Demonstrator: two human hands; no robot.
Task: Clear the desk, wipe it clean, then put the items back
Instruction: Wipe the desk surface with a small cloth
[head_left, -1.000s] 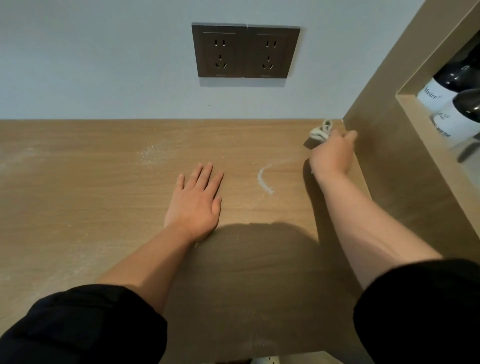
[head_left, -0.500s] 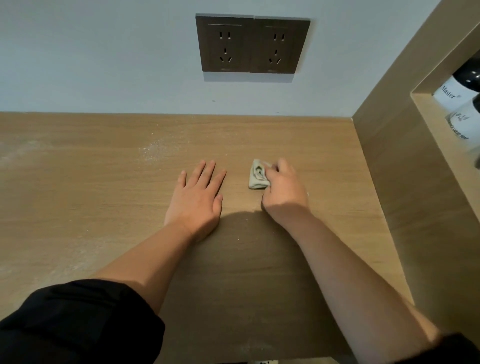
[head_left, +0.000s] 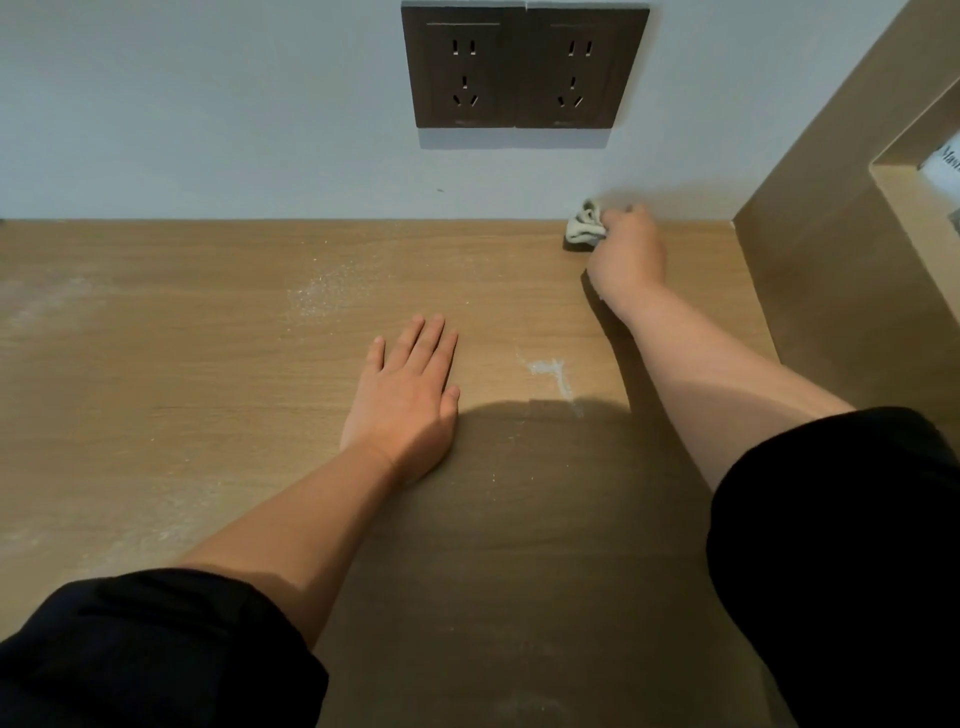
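Note:
The wooden desk (head_left: 156, 395) fills the view and bears patches of white dust. My left hand (head_left: 408, 395) lies flat on it near the middle, fingers straight and together. My right hand (head_left: 626, 252) grips a small bunched grey cloth (head_left: 584, 222) at the desk's back edge, against the wall near the right corner. A small heap of white powder (head_left: 550, 371) lies between the two arms. A thinner dusting (head_left: 324, 293) sits behind my left hand.
Two dark wall sockets (head_left: 524, 65) are mounted above the desk. A wooden side panel (head_left: 831, 249) with a shelf niche rises on the right; a white bottle label (head_left: 948, 163) shows in the niche. More faint dust (head_left: 47, 301) covers the left of the desk.
My right hand has swept the cloth from the desk's middle back to the far right by the wall, leaving a powder heap. The left hand has stayed flat in place.

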